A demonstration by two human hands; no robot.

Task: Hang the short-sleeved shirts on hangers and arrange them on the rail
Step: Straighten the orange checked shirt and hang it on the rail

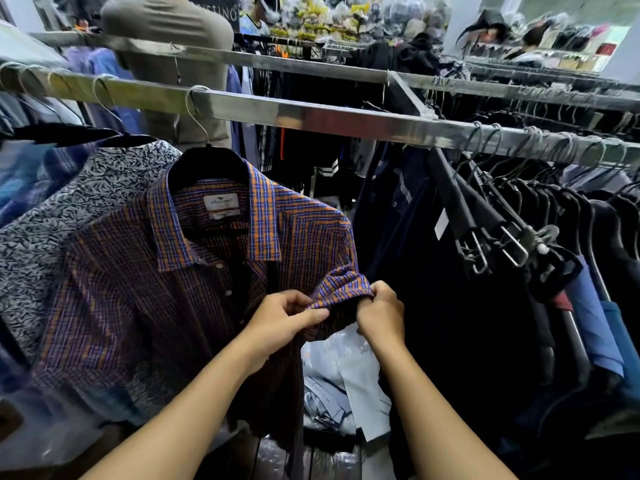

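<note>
the checked shirt (138,299) hangs on its hanger (207,162) on the near rail (311,119). my left hand (284,317) and right hand (381,317) both pinch its sleeve hem (341,289). the cloth seems light and soft; i think the folded hem gives the firmest hold.

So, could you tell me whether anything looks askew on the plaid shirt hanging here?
Yes: on the plaid shirt, the sleeve is bunched and creased where the left hand and right hand pinch it, rather than hanging flat.
</note>
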